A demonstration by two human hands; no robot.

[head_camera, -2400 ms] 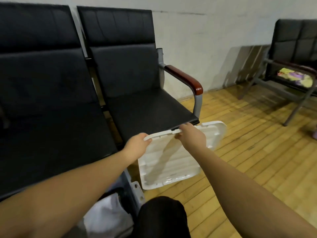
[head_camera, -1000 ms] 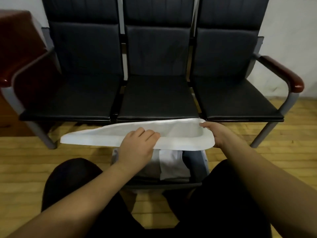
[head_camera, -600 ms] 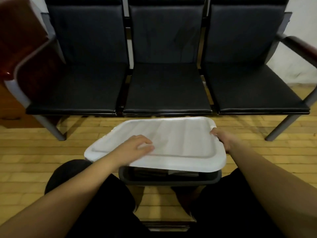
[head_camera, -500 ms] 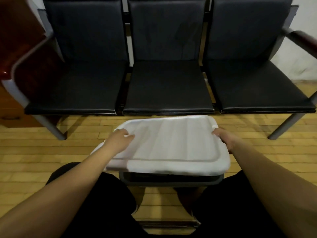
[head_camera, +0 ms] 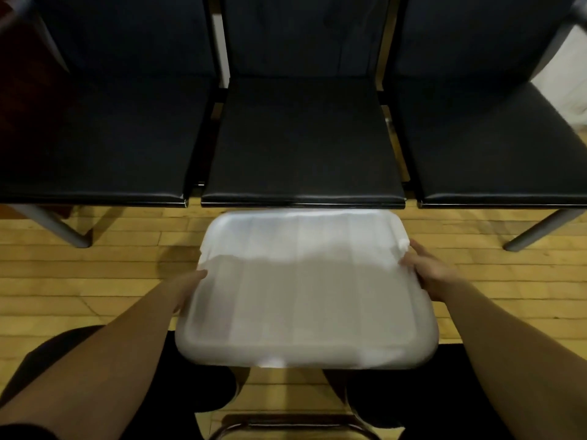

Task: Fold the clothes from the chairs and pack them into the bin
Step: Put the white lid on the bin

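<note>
A white plastic lid (head_camera: pixel 305 293) lies flat over the bin between my knees and hides the bin and the clothes inside it. My left hand (head_camera: pixel 187 285) grips the lid's left edge, its fingers partly tucked under the rim. My right hand (head_camera: pixel 427 269) grips the lid's right edge near the far corner. The three black chair seats (head_camera: pixel 301 141) in front of me carry no clothes.
The row of joined black chairs stands just beyond the lid on a wooden plank floor (head_camera: pixel 95 281). Grey chair legs (head_camera: pixel 54 225) angle down at left and right. A metal bar (head_camera: pixel 286 423) shows below, between my dark-clad legs.
The lid came from beside the chairs, was swung level and lowered over the bin. My left hand slid from the lid's top to its left edge, and the bin rim is now covered.
</note>
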